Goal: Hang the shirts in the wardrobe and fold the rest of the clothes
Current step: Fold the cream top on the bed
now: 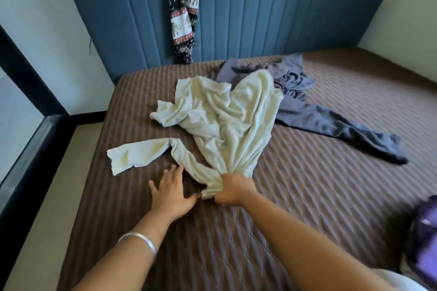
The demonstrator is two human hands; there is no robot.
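A crumpled pale green long-sleeved garment (222, 116) lies in the middle of the brown quilted bed (331, 184). My right hand (233, 190) is closed on its bunched near end. My left hand (171, 190) lies flat and open on the bed, fingers spread, just left of that bunch and beside one sleeve. Behind the green garment, a grey-blue garment (314, 116) sprawls, one leg or sleeve stretching right. Patterned elephant-print trousers (183, 9) hang over the blue headboard.
The padded blue headboard (272, 7) stands at the far end of the bed. A dark window frame (26, 111) runs along the left wall. Something purple (425, 231) sits at the bed's right edge. A silver bangle (139, 240) circles my left wrist.
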